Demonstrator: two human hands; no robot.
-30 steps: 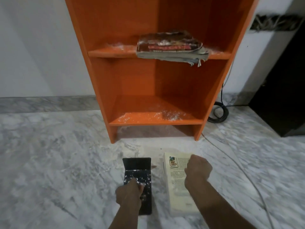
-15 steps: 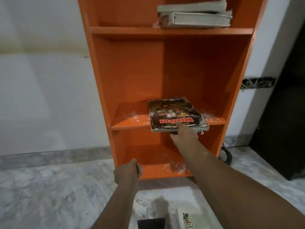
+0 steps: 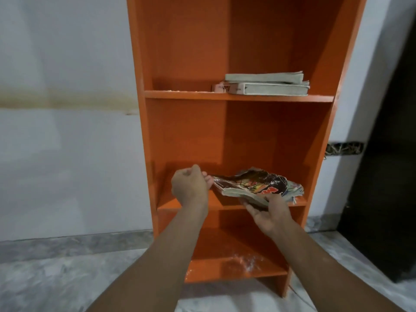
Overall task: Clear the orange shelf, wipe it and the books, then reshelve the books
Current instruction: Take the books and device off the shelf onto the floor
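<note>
The orange shelf (image 3: pixel 238 96) stands against the wall in front of me. A worn book with a dark, torn cover (image 3: pixel 254 184) is tilted up off the middle board, its right side still over the board. My right hand (image 3: pixel 269 213) grips its near edge from below, thumb on the cover. My left hand (image 3: pixel 191 185) pinches the book's left corner with curled fingers. Two grey-paged books (image 3: pixel 267 86) lie stacked flat on the upper board, to the right.
White dust (image 3: pixel 247 261) lies scattered on the bottom board. Grey marble floor (image 3: pixel 56 278) spreads to the left and right of the shelf. A dark doorway or cabinet (image 3: pixel 387 176) stands to the right, and a pale wall (image 3: pixel 67 131) to the left.
Both hands left the books on the floor and rose to the middle board. The right hand went from touching the worn book to gripping it; the left now pinches its corner and the book is lifted.
</note>
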